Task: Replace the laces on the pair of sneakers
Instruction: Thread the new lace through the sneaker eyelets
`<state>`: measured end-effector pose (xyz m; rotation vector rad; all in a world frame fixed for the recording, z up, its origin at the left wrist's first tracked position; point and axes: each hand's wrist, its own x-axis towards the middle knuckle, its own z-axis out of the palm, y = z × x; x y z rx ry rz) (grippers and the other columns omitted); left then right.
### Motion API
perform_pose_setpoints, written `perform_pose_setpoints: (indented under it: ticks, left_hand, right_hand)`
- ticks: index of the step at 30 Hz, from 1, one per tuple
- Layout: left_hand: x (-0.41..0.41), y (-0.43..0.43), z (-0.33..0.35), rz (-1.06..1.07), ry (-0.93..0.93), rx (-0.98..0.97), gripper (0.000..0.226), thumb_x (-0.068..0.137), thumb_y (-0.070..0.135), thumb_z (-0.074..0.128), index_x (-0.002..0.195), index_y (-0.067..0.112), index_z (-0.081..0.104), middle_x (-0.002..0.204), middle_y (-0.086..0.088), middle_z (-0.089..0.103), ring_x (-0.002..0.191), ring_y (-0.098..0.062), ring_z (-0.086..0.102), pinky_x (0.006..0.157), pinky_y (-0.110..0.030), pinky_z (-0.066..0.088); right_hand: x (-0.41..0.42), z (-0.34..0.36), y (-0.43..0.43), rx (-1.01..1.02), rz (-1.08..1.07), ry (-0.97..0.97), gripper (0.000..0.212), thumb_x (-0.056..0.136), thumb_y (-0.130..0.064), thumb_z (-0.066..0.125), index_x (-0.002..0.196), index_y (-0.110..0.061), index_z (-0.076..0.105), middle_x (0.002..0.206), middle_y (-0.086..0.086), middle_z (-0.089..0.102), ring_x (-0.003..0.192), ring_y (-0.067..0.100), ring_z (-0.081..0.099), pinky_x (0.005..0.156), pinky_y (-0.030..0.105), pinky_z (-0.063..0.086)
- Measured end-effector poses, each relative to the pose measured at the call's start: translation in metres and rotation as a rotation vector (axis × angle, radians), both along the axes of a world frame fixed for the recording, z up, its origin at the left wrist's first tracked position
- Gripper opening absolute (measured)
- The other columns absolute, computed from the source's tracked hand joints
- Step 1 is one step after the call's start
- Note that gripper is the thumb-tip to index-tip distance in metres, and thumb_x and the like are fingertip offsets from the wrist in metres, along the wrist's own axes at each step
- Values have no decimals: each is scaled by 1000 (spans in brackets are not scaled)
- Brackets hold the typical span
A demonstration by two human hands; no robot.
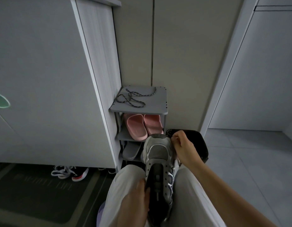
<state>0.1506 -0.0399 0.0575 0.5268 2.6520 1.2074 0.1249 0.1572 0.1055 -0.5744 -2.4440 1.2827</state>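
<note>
Where mesh sneaker [158, 153] rounds, right hand [183, 148] pinches lace [171, 176].

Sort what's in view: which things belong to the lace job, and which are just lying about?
Job: grey sneaker between the thighs; left hand gripping its collar; right hand pinching at its toe end, likely a lace; speckled laces on the rack top.
Lying about: pink slippers; grey slipper; black bin; shoes under the cabinet.

grey sneaker [158, 163] on lap, toe away; dark speckled lace [130, 98] loose on rack top.
</note>
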Motion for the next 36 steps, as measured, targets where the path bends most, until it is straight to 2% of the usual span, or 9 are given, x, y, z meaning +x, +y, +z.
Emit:
perform_pose_setpoints:
  ticks: [6,10,13,15,17,22,28,33,36]
  left_hand:
    - [-8,-8,12,-101,406,-157,29,87,47,41,97,25,58,80,17,54,72,9,40,69,-1,31]
    - [-19,-3,-1,-109,562,-21,36,83,42,42,111,25,55,107,7,54,96,-3,45,74,-15,46]
    - [-26,11,-5,-110,655,12,26,81,34,49,102,26,62,120,4,47,109,-15,44,85,-33,47]
    - [-29,20,-9,-60,648,32,22,74,22,67,96,23,68,128,0,45,116,-22,39,91,-39,43]
    - [-32,27,-14,-55,611,42,33,64,13,80,95,21,69,134,-4,44,123,-24,34,96,-40,37]
    - [-36,36,-16,-5,531,215,24,71,16,65,94,21,71,140,-1,42,127,-24,33,99,-36,34]
    - [-38,39,-19,3,377,300,26,79,18,56,97,23,73,144,7,32,133,-30,30,104,-29,23]
    - [-37,40,-20,10,345,356,31,78,20,54,102,36,64,144,11,30,134,-26,28,105,-31,24]
    - [-35,40,-20,-25,334,368,42,79,25,52,114,48,47,149,23,20,136,-17,22,109,-33,25]
  right_hand:
    - [21,-3,6,106,-36,215,8,87,-9,60,86,-14,66,82,-7,62,78,-1,56,67,3,39]
    - [50,-20,-1,275,80,188,8,80,-9,68,80,-17,69,74,-15,53,72,-3,53,61,5,38]
    - [53,-31,-7,393,132,139,4,81,-19,67,80,-23,68,73,-15,48,60,3,51,55,18,43]
    - [51,-32,-10,485,131,125,7,79,-25,63,79,-21,69,72,-10,51,55,4,49,48,27,46]
    - [48,-31,-11,578,142,132,11,76,-27,60,76,-20,69,70,-5,52,53,8,51,42,24,44]
    - [41,-25,-10,699,160,131,7,74,-25,61,69,-21,65,66,-6,49,55,8,50,41,16,32]
    - [32,-20,-12,798,174,130,26,80,-30,43,62,-20,59,64,-7,47,55,6,50,45,10,25]
    - [31,-10,-13,837,273,47,28,61,-12,81,55,-18,54,61,-9,38,52,7,50,39,10,23]
    - [30,-9,-14,816,315,60,23,64,-13,77,56,-20,56,66,-14,29,52,6,49,41,11,31]
